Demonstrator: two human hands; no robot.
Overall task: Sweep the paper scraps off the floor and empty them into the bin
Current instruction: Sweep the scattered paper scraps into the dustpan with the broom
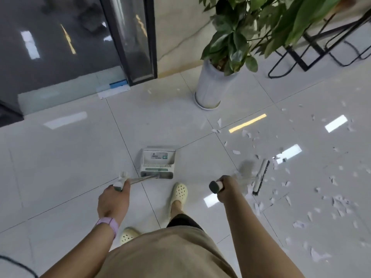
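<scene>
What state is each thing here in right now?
Dustpan: upright on floor, no scraps visible inside.
Broom: head down among scraps.
Scraps: scattered, unswept.
Left hand: gripping dustpan handle.
Right hand: gripping broom handle.
Plant pot: standing upright.

Left hand (114, 199) gripping dustpan (157, 162) handle at centre, right hand (224, 189) gripping broom (260, 176), scraps (301, 177) scattered right, plant (210, 85) above

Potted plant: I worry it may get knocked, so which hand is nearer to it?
Right. The right hand, gripping the broom handle, is below the potted plant; the left hand, on the dustpan handle, is farther left.
</scene>
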